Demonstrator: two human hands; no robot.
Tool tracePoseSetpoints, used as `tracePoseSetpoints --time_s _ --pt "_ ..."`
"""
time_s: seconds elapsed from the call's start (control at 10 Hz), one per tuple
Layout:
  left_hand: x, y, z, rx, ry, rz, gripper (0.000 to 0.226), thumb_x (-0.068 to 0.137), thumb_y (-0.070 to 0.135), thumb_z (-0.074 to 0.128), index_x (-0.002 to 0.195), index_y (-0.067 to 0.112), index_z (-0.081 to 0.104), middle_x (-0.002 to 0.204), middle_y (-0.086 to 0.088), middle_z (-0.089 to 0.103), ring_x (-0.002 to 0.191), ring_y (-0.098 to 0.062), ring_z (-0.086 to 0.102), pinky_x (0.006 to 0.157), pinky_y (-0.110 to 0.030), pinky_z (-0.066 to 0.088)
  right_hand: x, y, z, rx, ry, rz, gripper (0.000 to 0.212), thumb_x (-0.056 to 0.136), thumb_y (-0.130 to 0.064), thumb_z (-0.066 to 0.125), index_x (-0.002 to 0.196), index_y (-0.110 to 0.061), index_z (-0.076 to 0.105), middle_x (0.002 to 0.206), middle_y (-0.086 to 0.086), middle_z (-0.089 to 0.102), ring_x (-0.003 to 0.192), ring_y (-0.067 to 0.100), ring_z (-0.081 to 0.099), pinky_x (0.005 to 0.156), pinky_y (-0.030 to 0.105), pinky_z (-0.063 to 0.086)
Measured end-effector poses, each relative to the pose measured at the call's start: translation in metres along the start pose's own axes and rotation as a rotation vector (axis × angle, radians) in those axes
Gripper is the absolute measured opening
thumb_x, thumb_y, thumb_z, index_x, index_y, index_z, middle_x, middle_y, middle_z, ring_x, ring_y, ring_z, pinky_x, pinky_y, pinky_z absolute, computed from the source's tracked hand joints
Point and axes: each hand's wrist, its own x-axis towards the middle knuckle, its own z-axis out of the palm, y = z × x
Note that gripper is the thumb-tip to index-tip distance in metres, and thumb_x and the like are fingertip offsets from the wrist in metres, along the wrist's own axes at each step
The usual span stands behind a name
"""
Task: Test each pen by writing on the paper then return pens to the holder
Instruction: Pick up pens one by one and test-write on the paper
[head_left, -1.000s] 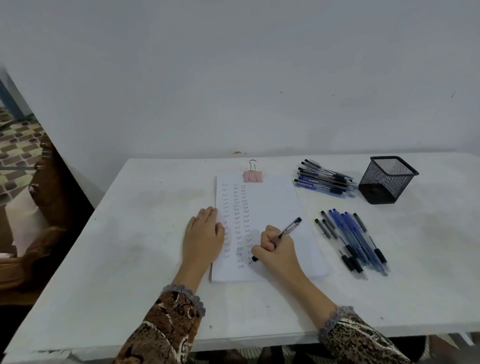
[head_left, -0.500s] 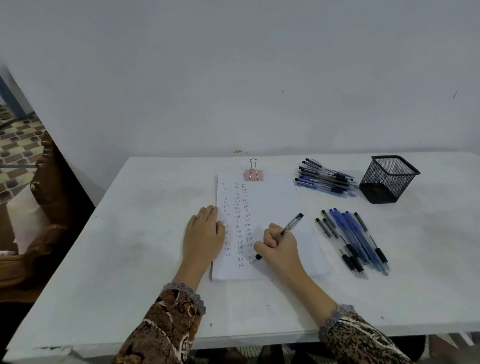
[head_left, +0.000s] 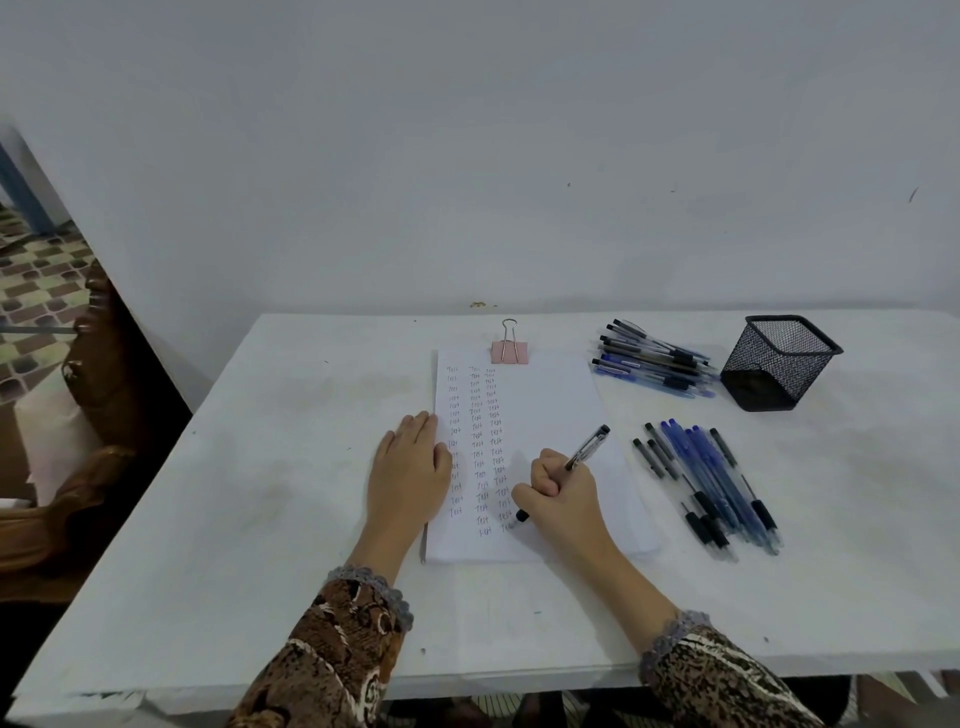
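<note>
My right hand (head_left: 563, 493) grips a black pen (head_left: 587, 448), its tip pressed to the lower part of the white paper (head_left: 550, 410), beside three columns of small handwritten words. My left hand (head_left: 410, 473) lies flat, fingers together, on the paper's left edge. A pink binder clip (head_left: 509, 351) holds the sheets at the top. To the right of the paper lies a row of several blue and black pens (head_left: 706, 483). Another pile of pens (head_left: 652, 364) lies further back. The black mesh holder (head_left: 779, 361) stands upright at the far right, with no pens showing in it.
The white table (head_left: 260, 519) meets a plain wall at the back. Dark wooden furniture (head_left: 88, 415) stands close to its left edge, with patterned floor tiles behind. My patterned sleeves cross the table's front edge.
The right hand has shifted a little along the bottom line of writing with the pen. The left hand stays flat on the paper's edge.
</note>
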Motion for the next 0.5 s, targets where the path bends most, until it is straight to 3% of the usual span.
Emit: tracePoseSetpoints --time_s 0.5 --pt "-0.0008 -0.0004 -0.0011 -0.004 -0.012 -0.002 0.048 0.099 0.024 0.029 0.145 0.012 0.026 0.154 -0.001 0.024 0.143 -0.014 0.014 0.117 -0.03 0.006 -0.0004 0.0052 0.0 0.026 0.046 -0.044 0.042 0.06 0.003 0.052 0.049 -0.022 0.02 0.059 -0.008 0.022 0.05 0.003 0.023 0.049 0.012 0.02"
